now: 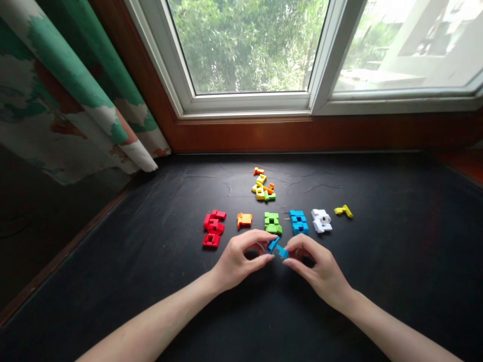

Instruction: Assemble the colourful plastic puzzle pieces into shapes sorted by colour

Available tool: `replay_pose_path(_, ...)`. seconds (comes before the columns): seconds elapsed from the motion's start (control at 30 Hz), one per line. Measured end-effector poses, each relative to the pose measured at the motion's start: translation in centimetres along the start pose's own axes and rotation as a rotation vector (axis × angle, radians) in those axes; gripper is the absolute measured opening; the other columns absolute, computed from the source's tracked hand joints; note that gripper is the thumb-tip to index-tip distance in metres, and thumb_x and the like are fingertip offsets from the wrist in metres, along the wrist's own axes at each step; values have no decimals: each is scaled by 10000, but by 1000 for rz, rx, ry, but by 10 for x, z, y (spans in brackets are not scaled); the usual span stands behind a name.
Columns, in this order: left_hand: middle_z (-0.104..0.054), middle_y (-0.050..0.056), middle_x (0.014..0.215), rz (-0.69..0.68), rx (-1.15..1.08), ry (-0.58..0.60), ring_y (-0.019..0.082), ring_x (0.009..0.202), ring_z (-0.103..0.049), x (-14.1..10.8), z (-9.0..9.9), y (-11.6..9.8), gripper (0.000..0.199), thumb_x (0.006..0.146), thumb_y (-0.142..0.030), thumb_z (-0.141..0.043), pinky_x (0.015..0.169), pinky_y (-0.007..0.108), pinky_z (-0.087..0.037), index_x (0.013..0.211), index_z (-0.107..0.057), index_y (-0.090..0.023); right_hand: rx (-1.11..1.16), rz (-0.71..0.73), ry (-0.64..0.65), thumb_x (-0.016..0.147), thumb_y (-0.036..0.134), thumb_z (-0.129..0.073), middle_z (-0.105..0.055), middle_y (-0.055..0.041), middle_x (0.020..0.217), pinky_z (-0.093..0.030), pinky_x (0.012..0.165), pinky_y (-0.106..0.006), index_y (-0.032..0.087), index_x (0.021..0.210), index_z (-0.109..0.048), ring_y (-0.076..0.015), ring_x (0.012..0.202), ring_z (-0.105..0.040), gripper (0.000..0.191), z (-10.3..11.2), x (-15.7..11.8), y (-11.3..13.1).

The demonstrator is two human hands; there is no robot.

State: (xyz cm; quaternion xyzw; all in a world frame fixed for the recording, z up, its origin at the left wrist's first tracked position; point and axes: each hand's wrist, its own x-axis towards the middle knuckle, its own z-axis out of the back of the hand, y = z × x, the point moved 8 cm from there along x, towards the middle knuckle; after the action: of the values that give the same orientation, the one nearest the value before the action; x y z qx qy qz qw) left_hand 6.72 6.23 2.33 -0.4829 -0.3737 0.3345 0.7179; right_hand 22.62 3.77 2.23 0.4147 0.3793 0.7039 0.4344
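the left hand [236, 256] pinches a blue piece [272, 246] between thumb and fingertips, and the right hand [320, 261] grips another blue piece [282, 252] the same way, just beside it; whether the two pieces touch is hard to tell. they sit at the near side of the green blocks [272, 223] and blue blocks [298, 222] on the black table [234, 322], with white blocks [321, 221] farther right.
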Motion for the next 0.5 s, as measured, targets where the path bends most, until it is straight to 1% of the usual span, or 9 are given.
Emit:
replay_pose_path(0.33, -727, 118, 1157, -51, 90, -32, 201, 967, -699, 0, 3, -6, 345, 852, -132, -668, 795, 263, -583, 1195, -699, -143, -38, 0, 24, 920, 222, -641, -638, -2, 837, -488, 642, -246, 206, 906, -616, -142, 693, -589, 33, -1, 2, 4)
replay_pose_path(0.5, -731, 113, 1157, -61, 109, -46, 204, 993, -700, 0, 3, -8, 336, 855, -124, -658, 822, 268, -580, 1187, -703, -140, -58, -6, 16, 937, 221, -606, -640, -4, 845, -496, 658, -243, 207, 909, -613, -141, 707, -599, 32, 0, 1, 4)
